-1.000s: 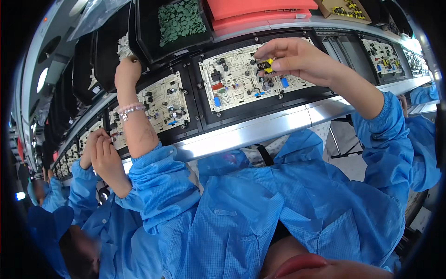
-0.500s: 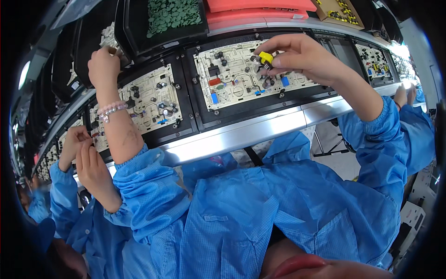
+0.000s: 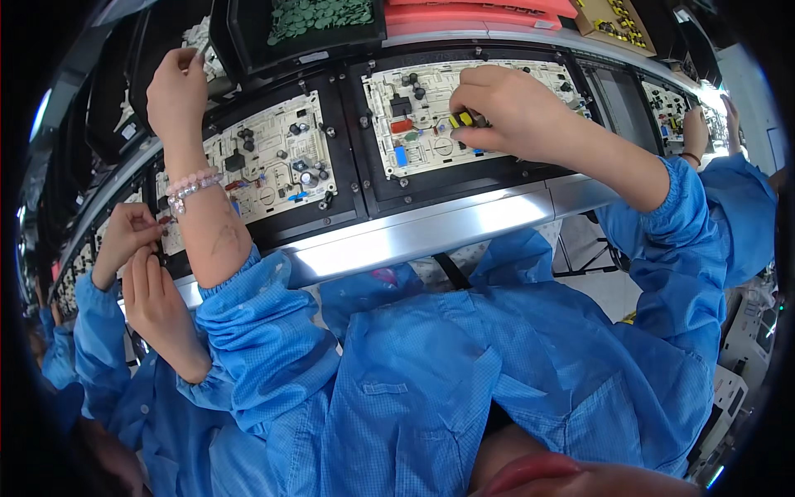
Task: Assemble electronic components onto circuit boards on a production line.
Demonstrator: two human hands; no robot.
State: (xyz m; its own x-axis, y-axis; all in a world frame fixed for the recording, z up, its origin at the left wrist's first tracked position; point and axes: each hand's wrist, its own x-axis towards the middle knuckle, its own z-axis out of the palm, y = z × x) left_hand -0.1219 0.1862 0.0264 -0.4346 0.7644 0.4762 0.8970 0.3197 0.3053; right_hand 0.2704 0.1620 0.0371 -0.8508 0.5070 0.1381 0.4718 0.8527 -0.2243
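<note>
My right hand (image 3: pixel 517 106) is closed on a small yellow and black transformer (image 3: pixel 460 120), held low over the pale circuit board (image 3: pixel 431 83). My fingers and the back of the hand hide the transformer's underside, so I cannot tell whether it touches the board. A red part (image 3: pixel 402 126), a blue block (image 3: pixel 402 156) and several black capacitors stand on that board. My left hand (image 3: pixel 176 93), with a beaded bracelet at the wrist, is at a bin of small white parts (image 3: pixel 199 35). Its fingertips are pressed together; what they hold, if anything, is too small to make out.
A second board (image 3: pixel 273 157) lies in a black frame to the left, and a metal rail (image 3: pixel 431 228) runs along the near edge. Behind are a bin of green discs (image 3: pixel 319 21), red foam (image 3: pixel 472 15) and a cardboard box (image 3: pixel 617 25) of yellow parts. Co-workers' hands (image 3: pixel 157 311) work on both sides.
My right hand has turned over and come down and left with the transformer toward the board. My left hand has risen a little at the white parts' bin.
</note>
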